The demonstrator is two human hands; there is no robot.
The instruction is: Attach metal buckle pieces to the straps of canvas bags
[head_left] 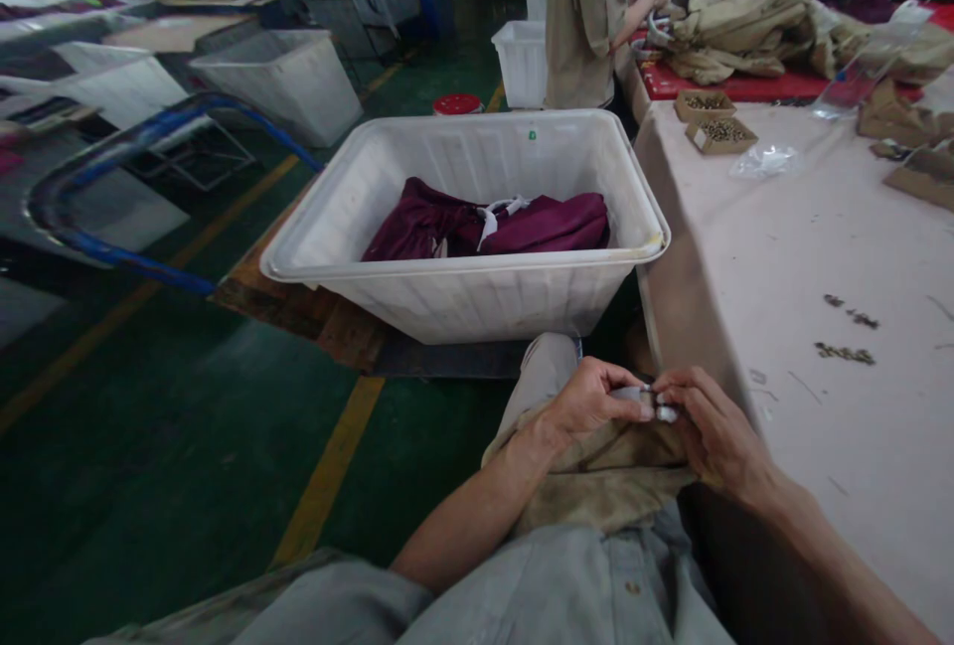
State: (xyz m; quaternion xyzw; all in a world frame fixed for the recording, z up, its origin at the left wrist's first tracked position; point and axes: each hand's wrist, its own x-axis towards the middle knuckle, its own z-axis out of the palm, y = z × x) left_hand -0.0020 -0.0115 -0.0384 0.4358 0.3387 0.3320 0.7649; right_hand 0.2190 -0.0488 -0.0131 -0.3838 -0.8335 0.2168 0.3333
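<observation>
My left hand [592, 402] and my right hand [712, 426] meet over my lap, both with fingers pinched together on a small whitish piece [650, 404] at the top of a tan garment [596, 476] that lies across my knee. What the small piece is I cannot make out. The hands are just off the near left edge of a pale pink table [835, 257].
A large white plastic tub [462, 297] on a wooden pallet stands ahead, holding maroon garments [537, 223]. On the table lie small metal bits [844, 354], two small cardboard boxes [719, 135] and a clear bag. Another person [585, 19] stands at the far end by tan garments. A blue cart handle [111, 158] is left.
</observation>
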